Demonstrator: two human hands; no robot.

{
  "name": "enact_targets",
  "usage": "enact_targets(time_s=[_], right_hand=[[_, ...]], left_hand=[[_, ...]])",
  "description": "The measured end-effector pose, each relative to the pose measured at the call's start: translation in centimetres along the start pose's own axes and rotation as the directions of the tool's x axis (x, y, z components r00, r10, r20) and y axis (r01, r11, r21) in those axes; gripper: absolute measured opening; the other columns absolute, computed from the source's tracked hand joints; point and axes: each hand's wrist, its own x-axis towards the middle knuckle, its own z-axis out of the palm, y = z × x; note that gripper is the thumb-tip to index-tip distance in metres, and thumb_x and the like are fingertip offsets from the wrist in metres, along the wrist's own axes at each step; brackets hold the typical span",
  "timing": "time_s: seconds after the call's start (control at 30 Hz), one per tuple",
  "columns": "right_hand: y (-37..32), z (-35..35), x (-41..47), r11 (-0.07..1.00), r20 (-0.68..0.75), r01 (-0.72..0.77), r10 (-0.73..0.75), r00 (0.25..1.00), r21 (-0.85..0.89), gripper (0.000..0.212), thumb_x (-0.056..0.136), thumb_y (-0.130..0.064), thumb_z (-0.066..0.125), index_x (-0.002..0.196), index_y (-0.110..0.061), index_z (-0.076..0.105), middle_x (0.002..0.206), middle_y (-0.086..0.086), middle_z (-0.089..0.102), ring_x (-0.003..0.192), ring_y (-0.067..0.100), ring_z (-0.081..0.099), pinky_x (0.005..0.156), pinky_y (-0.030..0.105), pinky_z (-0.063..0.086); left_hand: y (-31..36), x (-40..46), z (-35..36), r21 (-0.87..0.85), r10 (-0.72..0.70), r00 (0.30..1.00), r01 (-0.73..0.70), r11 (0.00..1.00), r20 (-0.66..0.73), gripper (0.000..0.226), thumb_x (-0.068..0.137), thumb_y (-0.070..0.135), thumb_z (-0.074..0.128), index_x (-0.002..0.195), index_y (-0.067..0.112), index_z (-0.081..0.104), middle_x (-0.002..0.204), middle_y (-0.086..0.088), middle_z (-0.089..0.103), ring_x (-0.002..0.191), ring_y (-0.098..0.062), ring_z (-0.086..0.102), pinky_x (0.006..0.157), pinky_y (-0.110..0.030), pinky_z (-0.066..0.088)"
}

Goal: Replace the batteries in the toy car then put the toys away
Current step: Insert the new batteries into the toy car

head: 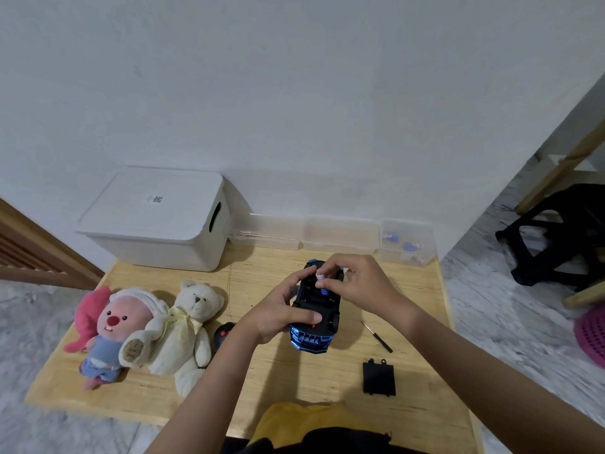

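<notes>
I see a pale wooden table [157,391] standing against a white wall [294,77] on a grey marbled floor [510,309]. At my right, a black plastic stool [563,234] sits beside a pink woven basket [592,335].

Both arms reach forward, hands close together.
The left hand [281,317] grips the toy car [316,311] from the side; the right hand [355,283] pinches a battery [320,277] between thumb and fingertips.

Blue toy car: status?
Left hand grips upturned blue toy car. Right hand pinches small cylindrical battery over open bay. Black cover off; nothing obstructing.
</notes>
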Motion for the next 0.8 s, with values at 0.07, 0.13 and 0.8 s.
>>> enact_targets(time_s=[0.07,0.13,0.8], right_hand=[[-0.1,-0.3,0.0,1.000,-0.002,-0.015,0.016,1.000,0.024,0.013,0.071,-0.019,0.080,0.078,-0.024,0.071,0.071,-0.010,0.069,0.051,-0.007,0.054,0.052,0.003,0.036],[-0.2,-0.5,0.2,0.999,0.028,-0.041,0.040,0.999,0.029,0.012,0.071,-0.019,0.081,0.078,-0.022,0.072,0.073,-0.008,0.070,0.052,-0.007,0.054,0.052,0.003,0.036],[-1.2,-0.8,1.5,0.929,0.241,0.076,0.014,0.970,-0.363,0.020,0.082,-0.030,0.069,0.102,-0.029,0.073,0.087,-0.009,0.059,0.082,0.010,0.056,0.072,0.037,0.050]], left_hand=[[0.1,0.0,0.0,0.000,-0.005,1.000,0.005,1.000,-0.001,0.092,0.054,0.017,0.083,0.135,0.039,0.045,0.132,-0.018,0.049,0.113,-0.041,0.058,0.093,-0.068,0.042],[0.1,0.0,-0.1,0.010,-0.011,1.000,0.011,1.000,0.000,0.091,0.054,0.018,0.083,0.134,0.040,0.046,0.131,-0.017,0.050,0.112,-0.040,0.059,0.093,-0.068,0.043],[0.9,0.8,0.4,0.028,-0.012,1.000,0.011,1.000,0.002,0.091,0.053,0.016,0.082,0.133,0.041,0.047,0.131,-0.018,0.050,0.112,-0.044,0.058,0.091,-0.070,0.042]])
